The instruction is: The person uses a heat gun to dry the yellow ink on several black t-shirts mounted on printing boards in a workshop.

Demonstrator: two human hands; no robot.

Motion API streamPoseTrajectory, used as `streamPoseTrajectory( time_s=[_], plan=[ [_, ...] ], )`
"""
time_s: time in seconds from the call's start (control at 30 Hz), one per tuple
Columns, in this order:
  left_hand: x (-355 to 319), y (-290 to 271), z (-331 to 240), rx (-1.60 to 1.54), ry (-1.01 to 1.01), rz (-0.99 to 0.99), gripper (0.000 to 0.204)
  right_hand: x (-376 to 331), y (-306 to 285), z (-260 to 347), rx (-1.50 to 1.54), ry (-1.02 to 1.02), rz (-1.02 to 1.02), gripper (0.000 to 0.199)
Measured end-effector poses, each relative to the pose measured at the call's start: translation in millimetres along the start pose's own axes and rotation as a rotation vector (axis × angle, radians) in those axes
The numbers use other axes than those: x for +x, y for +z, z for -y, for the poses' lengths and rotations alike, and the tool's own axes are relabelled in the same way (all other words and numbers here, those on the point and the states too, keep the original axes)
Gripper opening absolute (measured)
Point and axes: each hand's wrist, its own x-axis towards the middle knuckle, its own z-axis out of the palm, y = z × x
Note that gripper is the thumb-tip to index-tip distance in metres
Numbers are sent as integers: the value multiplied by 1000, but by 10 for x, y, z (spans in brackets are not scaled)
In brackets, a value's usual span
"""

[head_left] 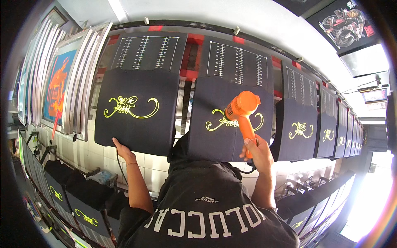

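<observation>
In my right hand [259, 152] is an orange hair dryer [245, 108], gripped round its handle. The dryer is held over a black cloth piece [206, 142] with a neon yellow scroll design, partly covered by the dryer. My left hand [124, 151] is at the lower edge of the neighbouring black cloth piece [136, 138], which bears the same yellow design. A thin black cord [120, 167] hangs from the left fingers, which are partly hidden. Both cloths lie on black boards [236, 62] marked with white ruled lines.
More boards with printed black cloths [301, 136] run off to the right. Framed screens [58, 91] stand upright at the far left, one blue and orange. Behind me, another row holds printed cloths [86, 215]. A dark rail [165, 24] runs along the far side.
</observation>
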Motion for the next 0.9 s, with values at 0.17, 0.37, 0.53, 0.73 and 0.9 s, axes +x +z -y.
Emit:
streamPoseTrajectory(
  time_s=[0.17, 0.37, 0.53, 0.73, 0.9],
  plan=[
    [-55, 43, -42, 0, 10, 3, 72, -33, -92, -69, 34, -21, -56, 27],
    [-40, 11, -44, 35, 8, 0, 74, -51, -123, -132, 67, -19, -49, 25],
    [-90, 41, -76, 49, -15, 10, 75, -99, -151, -131, 73, -16, -100, 25],
    [-32, 23, -37, 41, 12, 18, 71, -184, -205, -186, 86, -6, -105, 26],
    [10, -22, -17, 34, 5, 29, 70, -297, -267, -251, 56, -11, -126, 34]
  ],
)
